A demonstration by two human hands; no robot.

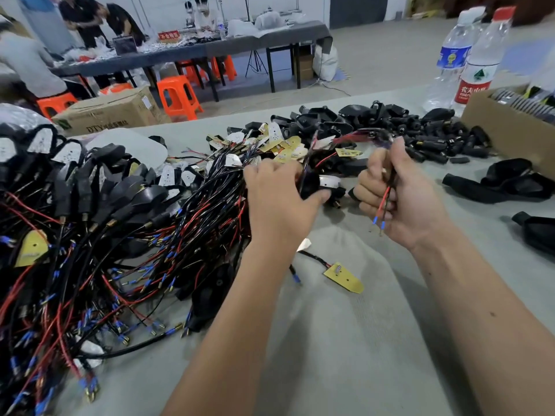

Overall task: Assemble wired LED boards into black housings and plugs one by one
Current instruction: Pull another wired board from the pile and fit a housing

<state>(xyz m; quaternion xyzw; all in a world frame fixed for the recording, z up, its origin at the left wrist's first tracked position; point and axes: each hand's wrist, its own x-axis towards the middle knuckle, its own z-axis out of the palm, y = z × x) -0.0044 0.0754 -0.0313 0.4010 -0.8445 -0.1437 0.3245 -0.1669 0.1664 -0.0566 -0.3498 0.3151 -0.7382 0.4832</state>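
Now, right fingers (374, 187) curled tight in a fist around a thin wire pair (386, 196), red and black. Held that way so the wires stay together and do not slip. Long line of the wire pair running up and down: blue-tipped ends (379, 224) pointing down out of the bottom of the right hand (399, 196), upper part rising out of the top of the fist and bending left toward the pile. Left fingers (270, 169) wrapped around a black housing (310, 187), thumb pressed on its near side, likely to keep it steady for the fitting. Small white LED board (329, 181) peeking out just right of that housing, pointing right; cannot tell if fully seated. Left hand (279, 196) and right hand close together, just above the gray counter (345, 340). Farther out, loose boards (285, 145) with wires heaped behind the hands, waiting. Black plugs (435, 142) piled at the back right, beside a cardboard box (507, 130). Finished pieces (90, 181) stacked on the far left, wires trailing toward the near edge. One yellow board (344, 279) lying alone on the counter between the arms, narrow end pointing away to the right.
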